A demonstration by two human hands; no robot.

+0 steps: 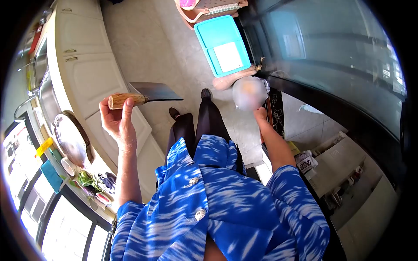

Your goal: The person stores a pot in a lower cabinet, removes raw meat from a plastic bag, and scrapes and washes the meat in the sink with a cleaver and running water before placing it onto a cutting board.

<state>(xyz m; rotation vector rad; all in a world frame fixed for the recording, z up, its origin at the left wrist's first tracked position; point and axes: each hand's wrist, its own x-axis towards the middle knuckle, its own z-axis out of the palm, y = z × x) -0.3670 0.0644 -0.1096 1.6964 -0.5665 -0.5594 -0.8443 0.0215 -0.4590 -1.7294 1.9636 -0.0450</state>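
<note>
A cleaver (pixel 160 91) with a wooden handle is gripped in my left hand (pixel 116 122), thumb along the handle. Its broad blade points right, over the floor beside the white cabinets. On the other side, my right hand (pixel 260 114) is closed at the edge of a round, translucent plastic bag (pixel 250 92). Something yellowish and pinkish shows blurrily through the bag. Just beyond the bag, a long pale squash (pixel 230 81) with a dry stem lies against a turquoise plastic lid or bin (pixel 211 32) with a white label.
White cabinets (pixel 85 74) and a counter run along the left, with a sink (pixel 47 98), a round cutting board (pixel 72 138), a mug (pixel 68 166) and leafy vegetables (pixel 88 179). A pink basket (pixel 204 13) stands ahead. Dark glass panels (pixel 322 48) rise on the right.
</note>
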